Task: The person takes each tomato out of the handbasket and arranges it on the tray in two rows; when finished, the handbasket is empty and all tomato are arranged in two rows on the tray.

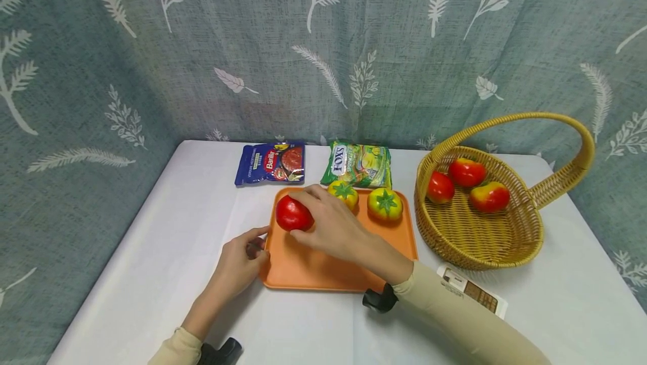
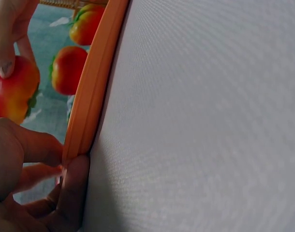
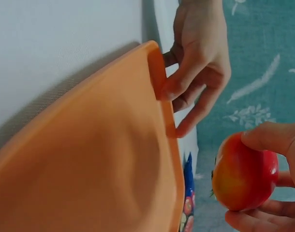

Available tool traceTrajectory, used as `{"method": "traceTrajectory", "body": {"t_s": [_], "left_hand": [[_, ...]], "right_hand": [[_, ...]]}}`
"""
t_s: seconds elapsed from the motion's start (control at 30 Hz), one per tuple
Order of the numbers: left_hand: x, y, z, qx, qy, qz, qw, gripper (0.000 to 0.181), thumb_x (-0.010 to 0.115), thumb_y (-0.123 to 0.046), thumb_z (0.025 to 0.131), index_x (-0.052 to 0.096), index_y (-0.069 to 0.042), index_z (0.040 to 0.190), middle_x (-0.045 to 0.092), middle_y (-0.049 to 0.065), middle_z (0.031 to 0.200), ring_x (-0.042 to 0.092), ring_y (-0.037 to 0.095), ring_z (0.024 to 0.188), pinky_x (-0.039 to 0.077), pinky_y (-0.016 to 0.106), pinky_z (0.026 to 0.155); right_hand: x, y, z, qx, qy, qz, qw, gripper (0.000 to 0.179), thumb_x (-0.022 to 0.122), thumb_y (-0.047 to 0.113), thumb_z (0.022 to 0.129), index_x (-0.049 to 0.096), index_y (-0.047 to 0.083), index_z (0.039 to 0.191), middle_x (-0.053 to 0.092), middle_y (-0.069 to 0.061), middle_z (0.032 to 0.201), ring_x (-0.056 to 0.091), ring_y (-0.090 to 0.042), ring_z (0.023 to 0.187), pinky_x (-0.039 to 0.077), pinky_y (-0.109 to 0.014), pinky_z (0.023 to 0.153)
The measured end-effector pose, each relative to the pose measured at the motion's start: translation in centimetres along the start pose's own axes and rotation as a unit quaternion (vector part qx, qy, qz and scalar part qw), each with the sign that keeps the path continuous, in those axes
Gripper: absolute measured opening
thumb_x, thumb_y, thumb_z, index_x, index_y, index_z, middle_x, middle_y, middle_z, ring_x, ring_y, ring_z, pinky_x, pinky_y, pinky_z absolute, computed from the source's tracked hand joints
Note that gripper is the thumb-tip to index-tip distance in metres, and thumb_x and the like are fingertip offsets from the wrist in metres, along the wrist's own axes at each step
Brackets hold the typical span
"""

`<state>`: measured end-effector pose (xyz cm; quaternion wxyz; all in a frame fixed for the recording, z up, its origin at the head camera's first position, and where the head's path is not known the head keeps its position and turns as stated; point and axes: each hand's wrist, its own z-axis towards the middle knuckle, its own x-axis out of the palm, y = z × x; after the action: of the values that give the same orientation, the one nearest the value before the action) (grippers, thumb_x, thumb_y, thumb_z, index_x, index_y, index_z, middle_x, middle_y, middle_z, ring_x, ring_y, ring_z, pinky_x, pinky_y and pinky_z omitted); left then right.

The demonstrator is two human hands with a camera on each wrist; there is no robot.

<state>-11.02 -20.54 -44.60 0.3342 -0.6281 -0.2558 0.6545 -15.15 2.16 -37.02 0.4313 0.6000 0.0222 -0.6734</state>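
Near the tray [image 1: 328, 269], sleeve [image 1: 465, 314] overlaps probable biscuits [image 1: 477, 293].

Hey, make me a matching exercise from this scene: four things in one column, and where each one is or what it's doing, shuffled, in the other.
Column one:
1. Left hand
2. Wicker basket
3. Right hand
4. Blue pouch

Column two:
A. Contains three fruits
B. Lies to the left of the green bag in the head view
C. Grips the edge of the orange tray
D. Holds one red fruit

Right pairs: 1-C, 2-A, 3-D, 4-B.
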Motion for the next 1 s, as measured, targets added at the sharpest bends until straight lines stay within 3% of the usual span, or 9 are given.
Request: {"method": "traceTrajectory", "body": {"t_s": [0.2, 0.43, 0.73, 1.0], "left_hand": [[0.0, 0.0, 0.1, -0.005, 0.001, 0.002, 1.0, 0.05, 0.065, 0.004, 0.078, 0.067, -0.002, 0.127, 0.062, 0.005, 0.083, 0.055, 0.015, 0.069, 0.045, 0.025, 0.062], [0.0, 0.1, 0.0, -0.008, 0.003, 0.006, 0.9999, 0.05, 0.066, 0.003, 0.078, 0.066, -0.003, 0.128, 0.062, 0.005, 0.084, 0.055, 0.015, 0.07, 0.046, 0.025, 0.063], [0.0, 0.1, -0.1, -0.012, 0.003, 0.004, 0.9999, 0.051, 0.065, 0.003, 0.078, 0.066, -0.003, 0.129, 0.062, 0.005, 0.084, 0.055, 0.016, 0.07, 0.045, 0.025, 0.062], [0.0, -0.1, 0.1, -0.016, 0.006, 0.004, 0.9998, 0.051, 0.065, 0.003, 0.078, 0.066, -0.003, 0.129, 0.062, 0.005, 0.086, 0.056, 0.016, 0.071, 0.045, 0.026, 0.063]], "right_hand": [[0.8, -0.3, 0.9, 0.013, 0.015, -0.013, 0.9997, 0.06, 0.079, 0.031, 0.083, 0.057, 0.015, 0.137, 0.058, -0.006, 0.124, 0.057, -0.021, 0.109, 0.053, -0.038, 0.089], [1.9, -0.6, 1.9, 0.0, 0.015, -0.031, 0.9994, 0.06, 0.08, 0.029, 0.083, 0.057, 0.012, 0.136, 0.059, -0.008, 0.124, 0.06, -0.022, 0.106, 0.053, -0.039, 0.09], [2.8, -0.3, 3.1, 0.032, 0.055, -0.067, 0.9957, 0.064, 0.078, 0.029, 0.086, 0.052, 0.009, 0.141, 0.056, -0.01, 0.13, 0.059, -0.023, 0.111, 0.054, -0.036, 0.089], [3.5, -0.7, 3.8, 0.04, 0.061, -0.097, 0.9926, 0.063, 0.076, 0.026, 0.088, 0.05, 0.006, 0.142, 0.057, -0.012, 0.128, 0.059, -0.023, 0.107, 0.054, -0.035, 0.087]]}}
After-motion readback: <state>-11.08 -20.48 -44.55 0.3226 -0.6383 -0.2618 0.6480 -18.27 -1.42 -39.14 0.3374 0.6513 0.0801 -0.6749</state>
